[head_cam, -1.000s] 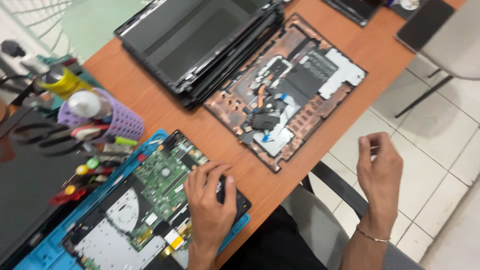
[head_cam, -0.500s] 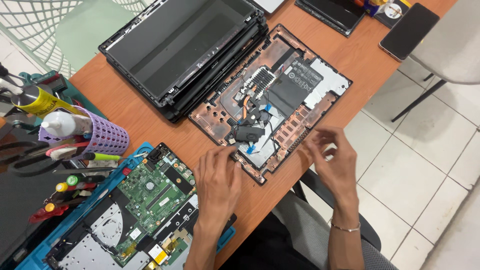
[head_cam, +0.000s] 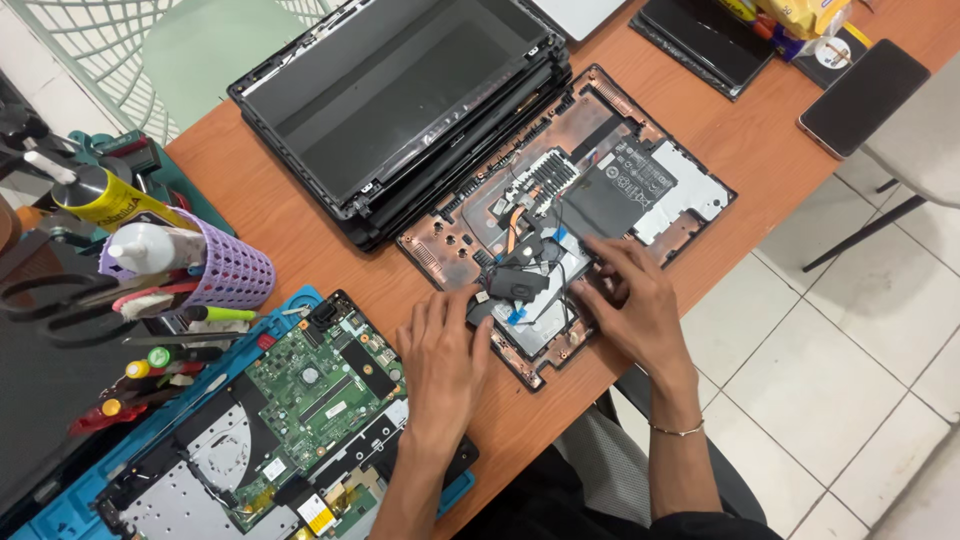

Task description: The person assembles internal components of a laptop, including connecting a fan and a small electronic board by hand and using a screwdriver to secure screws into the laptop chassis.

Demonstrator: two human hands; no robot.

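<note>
Both hands are resting on the laptop base [head_cam: 640, 190] lying near the worktop's [head_cam: 300, 230] front edge. The left hand [head_cam: 445, 355] is lying flat, fingers spread; the right hand [head_cam: 625, 305] is pressing loosely curled fingers inside, holding nothing.

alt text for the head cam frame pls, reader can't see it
Both bare hands rest on an opened copper-toned laptop base on an orange wooden desk: the left hand at its near corner, the right hand on the black parts inside. A green circuit board lies on a blue mat to the left, and stacked black screen frames lie behind.
</note>
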